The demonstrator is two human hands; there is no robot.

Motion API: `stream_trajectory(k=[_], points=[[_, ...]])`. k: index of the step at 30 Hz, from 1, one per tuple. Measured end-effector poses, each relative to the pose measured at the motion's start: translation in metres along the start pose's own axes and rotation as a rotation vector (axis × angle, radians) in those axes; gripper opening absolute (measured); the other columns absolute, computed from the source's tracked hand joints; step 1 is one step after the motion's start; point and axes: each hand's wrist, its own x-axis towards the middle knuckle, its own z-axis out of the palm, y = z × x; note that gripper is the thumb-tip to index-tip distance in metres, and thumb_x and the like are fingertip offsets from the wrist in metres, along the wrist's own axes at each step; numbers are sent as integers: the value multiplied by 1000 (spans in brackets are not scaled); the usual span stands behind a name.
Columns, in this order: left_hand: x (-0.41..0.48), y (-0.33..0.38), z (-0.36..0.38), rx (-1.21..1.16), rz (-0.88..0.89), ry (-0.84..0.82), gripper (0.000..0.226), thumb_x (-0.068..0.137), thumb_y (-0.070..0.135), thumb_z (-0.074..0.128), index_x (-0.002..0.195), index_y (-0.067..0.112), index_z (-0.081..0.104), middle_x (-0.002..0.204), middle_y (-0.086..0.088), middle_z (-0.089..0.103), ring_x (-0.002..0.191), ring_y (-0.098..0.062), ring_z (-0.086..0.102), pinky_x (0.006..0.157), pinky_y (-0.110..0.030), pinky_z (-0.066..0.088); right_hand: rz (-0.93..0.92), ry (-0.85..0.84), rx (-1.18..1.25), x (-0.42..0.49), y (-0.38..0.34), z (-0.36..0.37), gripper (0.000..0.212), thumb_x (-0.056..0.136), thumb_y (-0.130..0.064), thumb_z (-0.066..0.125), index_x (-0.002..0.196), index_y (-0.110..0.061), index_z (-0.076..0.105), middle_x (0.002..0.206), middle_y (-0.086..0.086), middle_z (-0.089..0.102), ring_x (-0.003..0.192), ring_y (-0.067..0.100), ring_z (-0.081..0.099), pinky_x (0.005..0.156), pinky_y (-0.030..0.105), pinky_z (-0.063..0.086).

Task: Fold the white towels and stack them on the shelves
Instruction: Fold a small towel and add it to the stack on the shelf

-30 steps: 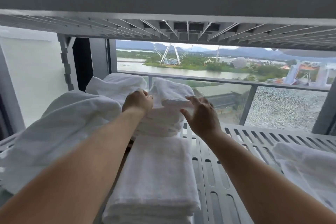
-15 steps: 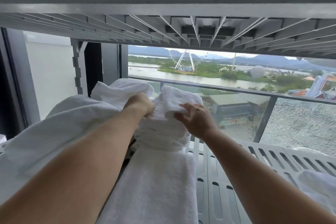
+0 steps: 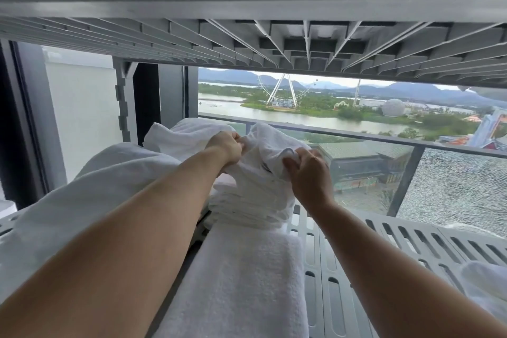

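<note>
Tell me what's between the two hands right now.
In the head view, a bunched white towel spans the gap; the left hand and right hand each grip it above the rear towel stack.

Single view here, off my head, tucked in the gap between two slatted shelves. I'm facing forward and a touch down along the lower shelf (image 3: 411, 241), upper shelf (image 3: 301, 44) close overhead. My forearms run in from the near edge; left hand (image 3: 226, 145) and right hand (image 3: 310, 173), gripping the towel (image 3: 269, 145), sit mid-frame. The window (image 3: 356, 118) lies far beyond.
</note>
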Motion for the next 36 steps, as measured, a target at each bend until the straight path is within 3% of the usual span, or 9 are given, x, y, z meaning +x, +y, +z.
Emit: stream_trajectory(k=[5, 9, 12, 17, 22, 29, 33, 36], points=[[-6, 8, -1, -267, 7, -111, 23, 99, 30, 56, 111, 12, 65, 112, -18, 69, 102, -39, 67, 82, -57, 58, -6, 121, 28, -1, -6, -9, 28, 98, -32, 56, 105, -6, 65, 105, 17, 59, 99, 33, 55, 82, 37, 44], [-18, 20, -3, -476, 22, -178, 15, 101, 29, 56, 100, 15, 62, 103, -16, 68, 83, -32, 66, 76, -57, 60, -25, 231, 39, -6, -12, -20, 20, 95, -27, 59, 92, -8, 61, 99, 15, 58, 93, 33, 54, 76, 36, 40], [-29, 29, -1, -623, 29, -248, 15, 103, 22, 52, 111, 12, 58, 101, -14, 66, 86, -34, 67, 77, -64, 56, -40, 310, 60, -15, -18, -30, 16, 94, -23, 60, 90, -7, 60, 95, 13, 58, 88, 33, 55, 74, 38, 42], [-50, 49, 15, -822, 68, -344, 23, 103, 18, 53, 123, 7, 56, 107, -18, 65, 84, -30, 67, 69, -53, 60, -70, 417, -4, -39, -18, -57, 14, 95, -21, 59, 95, -7, 61, 97, 12, 60, 87, 31, 56, 72, 33, 37], [-81, 69, 49, -861, 87, -435, 29, 102, 22, 56, 128, 9, 57, 116, -19, 66, 101, -36, 67, 83, -60, 56, -45, 480, -132, -72, 1, -102, 18, 95, -21, 57, 98, -4, 60, 100, 15, 60, 92, 32, 55, 72, 31, 35], [-150, 97, 101, -944, 55, -550, 30, 104, 21, 52, 130, 7, 56, 119, -23, 65, 98, -38, 65, 87, -64, 52, -18, 484, -273, -126, 34, -176, 17, 97, -17, 56, 92, -1, 56, 92, 18, 55, 88, 31, 52, 71, 21, 22], [-198, 105, 132, -999, -3, -543, 22, 104, 21, 51, 121, 8, 59, 102, -16, 68, 77, -29, 67, 59, -42, 57, 17, 429, -295, -157, 59, -222, 20, 98, -18, 53, 93, 1, 57, 93, 19, 56, 90, 32, 51, 75, 26, 28], [-238, 100, 158, -1027, -22, -576, 26, 104, 21, 51, 124, 5, 58, 93, -14, 69, 66, -25, 67, 53, -35, 54, 82, 354, -278, -183, 80, -243, 25, 99, -22, 50, 95, 1, 57, 98, 21, 57, 96, 35, 52, 84, 38, 36]])
